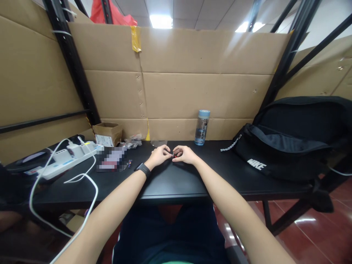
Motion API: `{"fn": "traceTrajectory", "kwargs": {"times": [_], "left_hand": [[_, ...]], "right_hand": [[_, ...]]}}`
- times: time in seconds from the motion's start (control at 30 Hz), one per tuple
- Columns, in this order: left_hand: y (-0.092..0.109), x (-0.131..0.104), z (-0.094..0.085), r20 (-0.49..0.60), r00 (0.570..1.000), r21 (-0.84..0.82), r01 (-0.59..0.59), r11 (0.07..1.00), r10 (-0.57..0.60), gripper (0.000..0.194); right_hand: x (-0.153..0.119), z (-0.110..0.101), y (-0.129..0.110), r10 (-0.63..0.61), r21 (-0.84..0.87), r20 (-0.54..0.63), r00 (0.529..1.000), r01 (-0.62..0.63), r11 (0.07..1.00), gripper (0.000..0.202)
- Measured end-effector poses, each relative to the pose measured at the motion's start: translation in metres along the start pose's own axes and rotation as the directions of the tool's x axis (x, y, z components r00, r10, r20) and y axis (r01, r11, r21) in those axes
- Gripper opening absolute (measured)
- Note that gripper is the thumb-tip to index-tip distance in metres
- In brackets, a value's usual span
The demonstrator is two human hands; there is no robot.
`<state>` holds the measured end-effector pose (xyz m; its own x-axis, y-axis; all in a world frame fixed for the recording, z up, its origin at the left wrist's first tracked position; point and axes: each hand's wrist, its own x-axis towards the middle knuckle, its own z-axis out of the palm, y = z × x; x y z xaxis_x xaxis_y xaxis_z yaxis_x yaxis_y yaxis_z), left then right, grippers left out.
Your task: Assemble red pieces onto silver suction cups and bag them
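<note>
My left hand (158, 155) and my right hand (185, 154) meet over the middle of the black table (173, 183), fingertips pinched toward each other. Between them shows a small red piece (174, 156), too small for me to tell its kind. The right fingers are closed on it. The left thumb and forefinger are pressed together at its left side, and whatever they hold is hidden. A dark smartwatch (143, 169) is on my left wrist. Just behind the hands lies a clear plastic piece (159, 143), partly covered by the left hand.
At the back stands a water bottle (202, 128). An open black backpack (286, 146) takes up the right side. On the left are a white power strip (68, 161) with a loose cable (95, 183), a small cardboard box (108, 134), plastic bags (133, 141) and a blurred-out flat item (112, 160).
</note>
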<state>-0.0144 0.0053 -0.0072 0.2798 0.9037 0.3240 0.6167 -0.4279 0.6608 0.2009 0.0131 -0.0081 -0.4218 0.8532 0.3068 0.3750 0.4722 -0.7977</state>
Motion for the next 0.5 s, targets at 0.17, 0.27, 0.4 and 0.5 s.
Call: {"fn": "traceTrajectory", "kwargs": {"times": [0.17,0.27,0.4,0.5], "left_hand": [[-0.004,0.010,-0.006,-0.083,0.993,0.132,-0.070,0.989,0.081,0.041],[-0.010,0.021,-0.007,-0.092,0.995,0.374,0.004,0.928,0.033,0.050],[-0.022,0.030,-0.007,0.033,0.994,0.531,0.072,0.844,-0.105,0.058],[-0.027,0.029,-0.012,0.088,0.994,0.527,0.008,0.850,-0.064,0.055]], "right_hand": [[0.004,0.002,0.000,0.014,-0.012,-0.069,0.998,-0.015,1.000,0.048],[0.006,-0.006,0.005,0.019,-0.080,-0.142,0.990,-0.031,0.996,0.045],[0.005,-0.026,0.013,0.040,-0.101,-0.218,0.975,-0.063,0.993,0.044],[0.003,-0.040,0.016,0.057,-0.093,-0.259,0.964,-0.084,0.992,0.044]]}}
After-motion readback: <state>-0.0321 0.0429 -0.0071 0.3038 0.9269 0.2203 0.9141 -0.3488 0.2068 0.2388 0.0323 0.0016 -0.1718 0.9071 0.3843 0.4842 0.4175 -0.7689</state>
